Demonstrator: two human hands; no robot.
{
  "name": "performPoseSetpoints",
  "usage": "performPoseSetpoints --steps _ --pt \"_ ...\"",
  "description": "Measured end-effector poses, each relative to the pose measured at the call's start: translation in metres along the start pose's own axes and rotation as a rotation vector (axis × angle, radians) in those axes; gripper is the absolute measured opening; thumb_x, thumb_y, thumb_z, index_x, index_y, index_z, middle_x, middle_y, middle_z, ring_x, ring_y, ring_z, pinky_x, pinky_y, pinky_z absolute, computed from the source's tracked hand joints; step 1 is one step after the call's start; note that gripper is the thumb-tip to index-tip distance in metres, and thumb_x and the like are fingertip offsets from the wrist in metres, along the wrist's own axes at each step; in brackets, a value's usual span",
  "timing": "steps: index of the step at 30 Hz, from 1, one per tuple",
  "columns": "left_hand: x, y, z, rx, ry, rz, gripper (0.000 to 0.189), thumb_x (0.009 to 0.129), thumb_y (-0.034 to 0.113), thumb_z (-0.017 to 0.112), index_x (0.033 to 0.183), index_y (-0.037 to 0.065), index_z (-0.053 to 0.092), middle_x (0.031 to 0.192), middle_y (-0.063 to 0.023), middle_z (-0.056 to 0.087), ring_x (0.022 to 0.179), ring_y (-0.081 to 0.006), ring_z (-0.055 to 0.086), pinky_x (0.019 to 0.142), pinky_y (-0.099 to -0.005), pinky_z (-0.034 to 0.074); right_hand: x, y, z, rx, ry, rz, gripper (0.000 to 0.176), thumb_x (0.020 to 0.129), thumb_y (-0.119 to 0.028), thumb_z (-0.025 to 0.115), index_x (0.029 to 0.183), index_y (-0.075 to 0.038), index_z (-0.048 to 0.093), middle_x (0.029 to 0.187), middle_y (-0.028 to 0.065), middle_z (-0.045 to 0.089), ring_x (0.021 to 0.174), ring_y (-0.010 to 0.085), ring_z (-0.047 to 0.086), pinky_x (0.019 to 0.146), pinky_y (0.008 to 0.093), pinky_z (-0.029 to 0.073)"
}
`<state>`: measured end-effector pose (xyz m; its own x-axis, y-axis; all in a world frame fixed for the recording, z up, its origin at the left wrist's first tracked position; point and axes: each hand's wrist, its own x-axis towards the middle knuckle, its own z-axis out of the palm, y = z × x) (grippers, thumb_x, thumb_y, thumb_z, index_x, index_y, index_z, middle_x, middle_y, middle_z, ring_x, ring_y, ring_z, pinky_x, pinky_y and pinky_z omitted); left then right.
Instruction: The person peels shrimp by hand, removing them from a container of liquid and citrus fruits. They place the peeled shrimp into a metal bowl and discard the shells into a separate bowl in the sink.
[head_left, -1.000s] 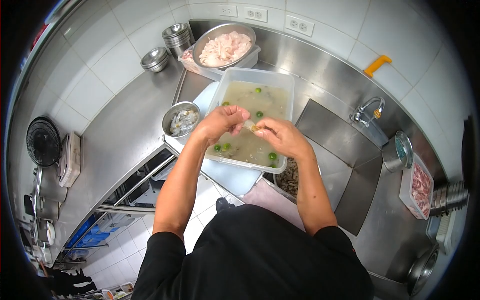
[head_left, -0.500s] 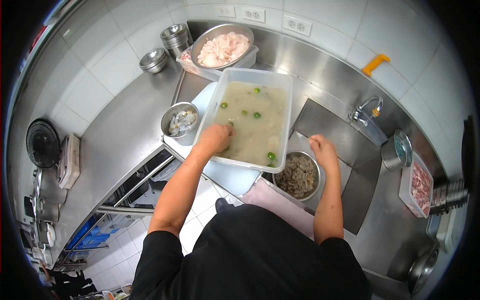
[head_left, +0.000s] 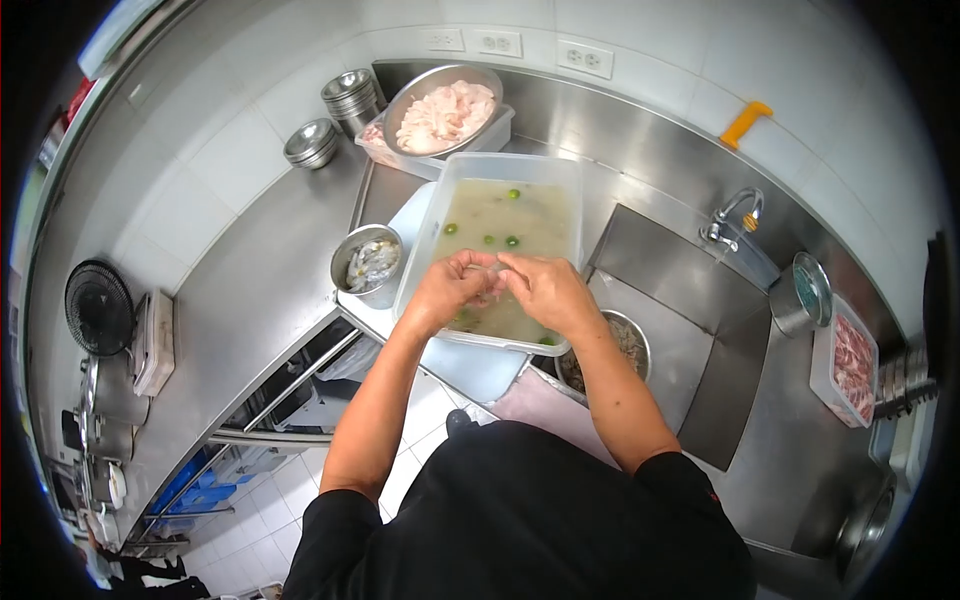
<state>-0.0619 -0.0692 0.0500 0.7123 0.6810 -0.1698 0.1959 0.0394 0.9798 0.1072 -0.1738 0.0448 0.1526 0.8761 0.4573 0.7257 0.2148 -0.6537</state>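
Note:
Over the near half of a clear plastic tub [head_left: 572, 215] of cloudy liquid, my two hands meet fingertip to fingertip. My left hand [head_left: 452, 288] is closed in a pinch, and my right hand [head_left: 550, 292] pinches from the other side. Between them is a small greyish shrimp, mostly hidden by the fingers. Several green citrus fruits [head_left: 512, 242] float in the liquid. Left of the tub, a steel bowl [head_left: 392, 285] holds peeled shrimp [head_left: 372, 263]. Partly behind my right forearm, another steel bowl [head_left: 647, 365] contains brownish shrimp or shells [head_left: 628, 342].
A sink [head_left: 650, 300] with a faucet [head_left: 735, 215] lies to the right. Behind the tub, a tilted steel bowl [head_left: 492, 105] of pale meat rests on a plastic container. Stacked steel bowls [head_left: 350, 92] stand at back left. A tray of red meat [head_left: 850, 365] sits far right.
My left hand has risen from the tub's liquid. My right hand has moved left from above the bowl at the sink to meet it over the tub.

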Motion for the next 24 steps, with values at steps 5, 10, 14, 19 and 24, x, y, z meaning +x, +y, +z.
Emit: performPoseSetpoints --steps 5,10,14,19,24 --pt "-0.005 0.001 -0.006 0.046 0.006 0.052 0.029 0.095 0.020 0.067 0.114 -0.001 0.061 0.094 -0.0058 0.071 0.087 -0.0120 0.069 0.072 -0.0256 0.053 0.005 -0.003 0.011 0.087 0.016 0.034 0.024 0.089 -0.012 0.060 0.108 -0.002 0.069 0.085 0.0209 0.070 0.077 0.0377 0.069 0.069 0.0429 0.056" --pt "-0.010 0.009 -0.005 0.025 0.012 0.061 0.028 0.095 0.017 0.066 0.114 -0.002 0.060 0.091 -0.0070 0.073 0.084 -0.0115 0.068 0.073 -0.0261 0.053 0.010 0.000 0.016 0.286 -0.020 0.164 0.023 0.091 -0.006 0.055 0.109 0.002 0.066 0.082 0.0201 0.071 0.074 0.0285 0.072 0.066 0.0367 0.057" --pt "-0.013 0.009 -0.004 -0.129 -0.040 0.091 0.026 0.096 0.018 0.065 0.115 0.001 0.060 0.098 -0.0077 0.070 0.090 -0.0144 0.068 0.078 -0.0285 0.054 0.009 0.004 0.018 0.528 -0.029 0.254 0.022 0.096 -0.003 0.050 0.111 0.004 0.064 0.080 0.0143 0.071 0.066 0.0180 0.070 0.061 0.0324 0.057" --pt "-0.011 -0.015 0.008 -0.698 -0.141 0.222 0.021 0.097 0.013 0.063 0.116 0.006 0.060 0.101 -0.0069 0.067 0.096 -0.0163 0.066 0.083 -0.0307 0.055 0.009 0.000 0.012 0.670 -0.049 0.259 0.023 0.101 -0.004 0.045 0.115 0.003 0.062 0.084 0.0053 0.066 0.065 0.0091 0.060 0.059 0.0254 0.054" --pt "-0.010 -0.016 0.020 -0.932 -0.152 0.255 0.026 0.096 0.013 0.064 0.121 0.008 0.058 0.102 -0.0062 0.067 0.096 -0.0174 0.065 0.085 -0.0317 0.056 0.009 -0.009 0.008 0.675 0.013 0.215 0.020 0.098 -0.006 0.049 0.111 0.002 0.063 0.088 0.0089 0.068 0.071 0.0118 0.064 0.062 0.0309 0.055"
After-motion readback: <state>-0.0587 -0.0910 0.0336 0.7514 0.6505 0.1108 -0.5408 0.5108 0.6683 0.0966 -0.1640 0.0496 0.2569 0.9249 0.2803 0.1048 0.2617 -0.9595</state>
